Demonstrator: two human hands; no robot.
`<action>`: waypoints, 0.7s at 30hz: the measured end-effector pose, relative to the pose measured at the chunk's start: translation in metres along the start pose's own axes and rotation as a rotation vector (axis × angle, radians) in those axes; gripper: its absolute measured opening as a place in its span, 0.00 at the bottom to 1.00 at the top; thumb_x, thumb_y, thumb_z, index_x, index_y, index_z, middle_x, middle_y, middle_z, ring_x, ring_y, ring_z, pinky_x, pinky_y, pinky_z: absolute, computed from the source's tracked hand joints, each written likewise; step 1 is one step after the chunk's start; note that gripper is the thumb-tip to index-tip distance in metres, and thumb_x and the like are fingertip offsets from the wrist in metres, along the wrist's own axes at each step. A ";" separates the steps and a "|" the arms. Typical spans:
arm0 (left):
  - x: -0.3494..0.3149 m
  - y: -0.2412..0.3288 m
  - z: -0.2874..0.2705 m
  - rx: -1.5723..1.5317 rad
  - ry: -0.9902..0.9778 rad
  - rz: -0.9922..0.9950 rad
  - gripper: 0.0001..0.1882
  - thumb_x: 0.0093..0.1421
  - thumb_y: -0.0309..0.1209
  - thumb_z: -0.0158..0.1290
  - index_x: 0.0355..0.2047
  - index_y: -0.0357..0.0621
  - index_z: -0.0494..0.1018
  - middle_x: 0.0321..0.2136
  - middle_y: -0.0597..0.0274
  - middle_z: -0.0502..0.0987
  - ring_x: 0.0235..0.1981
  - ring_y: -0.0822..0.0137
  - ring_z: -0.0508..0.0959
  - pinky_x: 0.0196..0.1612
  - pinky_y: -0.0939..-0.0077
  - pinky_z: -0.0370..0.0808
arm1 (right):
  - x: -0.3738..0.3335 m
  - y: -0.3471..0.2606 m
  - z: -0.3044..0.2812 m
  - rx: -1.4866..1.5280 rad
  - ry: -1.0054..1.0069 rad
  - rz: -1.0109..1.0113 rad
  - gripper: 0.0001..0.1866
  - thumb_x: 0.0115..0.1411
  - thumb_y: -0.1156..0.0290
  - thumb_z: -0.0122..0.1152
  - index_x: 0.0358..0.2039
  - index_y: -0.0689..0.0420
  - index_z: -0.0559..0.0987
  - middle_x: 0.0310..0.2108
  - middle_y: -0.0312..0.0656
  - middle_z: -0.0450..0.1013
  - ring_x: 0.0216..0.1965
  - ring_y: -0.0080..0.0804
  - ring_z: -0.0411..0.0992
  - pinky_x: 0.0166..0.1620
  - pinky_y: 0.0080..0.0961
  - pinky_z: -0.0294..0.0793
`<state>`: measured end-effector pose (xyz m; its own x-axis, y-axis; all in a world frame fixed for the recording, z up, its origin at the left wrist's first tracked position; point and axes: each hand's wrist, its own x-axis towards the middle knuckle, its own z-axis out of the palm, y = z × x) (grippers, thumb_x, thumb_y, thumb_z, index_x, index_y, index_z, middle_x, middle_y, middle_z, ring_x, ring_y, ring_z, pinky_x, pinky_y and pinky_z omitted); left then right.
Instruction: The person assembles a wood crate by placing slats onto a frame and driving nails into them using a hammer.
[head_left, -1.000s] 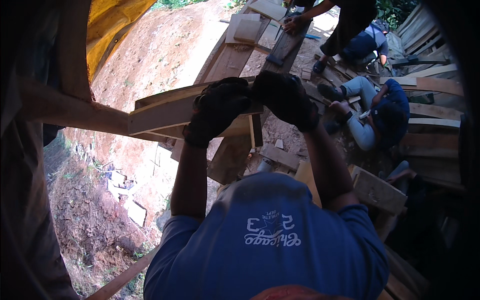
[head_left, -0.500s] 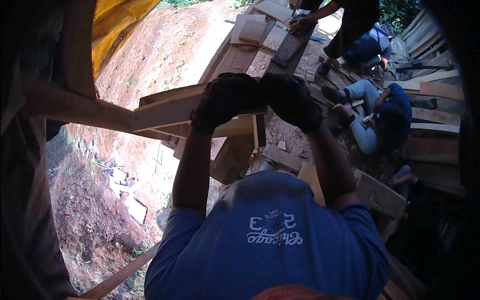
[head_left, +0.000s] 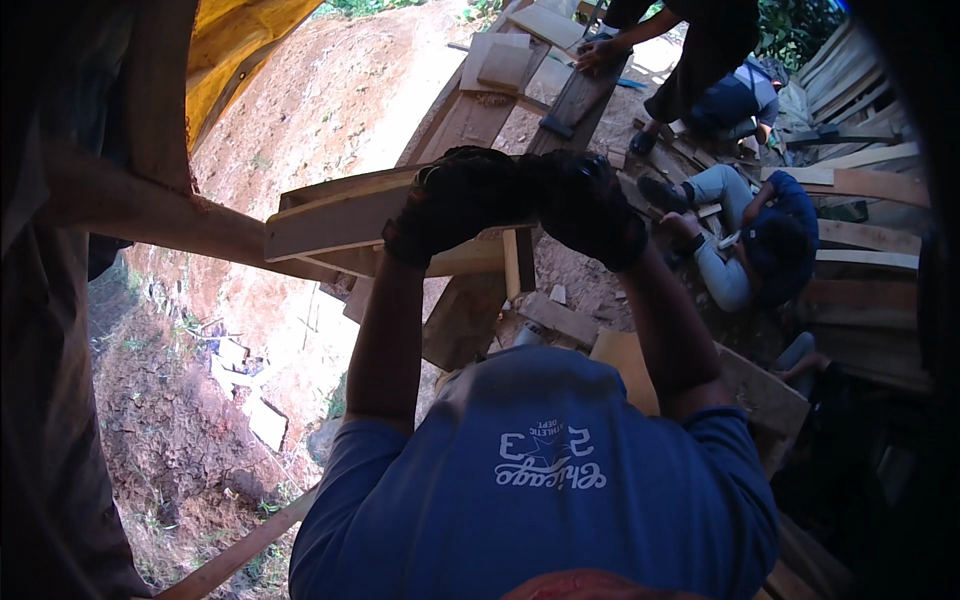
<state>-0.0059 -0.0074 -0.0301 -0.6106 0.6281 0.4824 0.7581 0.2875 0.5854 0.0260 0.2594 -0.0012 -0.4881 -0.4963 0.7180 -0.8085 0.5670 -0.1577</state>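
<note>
Both my hands wear black gloves and are held side by side at arm's length over a wooden frame. My left hand [head_left: 450, 205] is curled at the right end of a long pale board [head_left: 335, 232] and covers part of it. Close beside it, my right hand [head_left: 590, 208] is closed too, off the frame's right end. Dark gloves and shade hide the fingertips, so what lies between the hands cannot be made out. Below them a short upright wood piece [head_left: 519, 262] joins the frame.
A thick beam [head_left: 180, 225] meets the frame at the left. Beyond my hands stands a plank bench [head_left: 480, 115] with square wood pieces, where another person's hand [head_left: 600, 52] rests. To the right a person [head_left: 780, 235] sits among wood scraps; stacked boards [head_left: 865, 235] lie behind.
My right hand has shifted very slightly to the right and down. My left hand and the frame are nearly where they were. The seated person has moved a little.
</note>
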 end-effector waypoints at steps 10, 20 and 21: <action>0.019 0.027 -0.017 -0.143 0.086 -0.059 0.16 0.58 0.25 0.66 0.47 0.42 0.83 0.47 0.55 0.85 0.51 0.55 0.83 0.57 0.63 0.80 | 0.013 -0.024 -0.003 -0.072 0.020 0.066 0.13 0.60 0.71 0.69 0.46 0.43 0.86 0.45 0.36 0.81 0.41 0.37 0.79 0.43 0.36 0.79; 0.006 0.009 0.016 -0.564 0.165 -0.103 0.16 0.58 0.25 0.68 0.48 0.42 0.82 0.48 0.55 0.83 0.50 0.57 0.83 0.55 0.62 0.81 | -0.015 -0.023 0.006 -0.459 -0.026 -0.029 0.24 0.56 0.66 0.71 0.54 0.51 0.82 0.50 0.42 0.79 0.51 0.46 0.78 0.52 0.46 0.76; 0.005 0.007 0.019 -0.657 0.186 -0.127 0.16 0.59 0.25 0.67 0.48 0.41 0.82 0.48 0.55 0.83 0.50 0.57 0.83 0.55 0.62 0.82 | -0.014 -0.025 0.005 -0.427 -0.055 -0.004 0.25 0.56 0.65 0.71 0.55 0.51 0.81 0.51 0.42 0.79 0.52 0.45 0.77 0.53 0.46 0.75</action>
<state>0.0011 0.0115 -0.0360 -0.7589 0.4672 0.4536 0.4185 -0.1839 0.8894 0.0513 0.2492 -0.0111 -0.5117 -0.5266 0.6788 -0.6070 0.7808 0.1481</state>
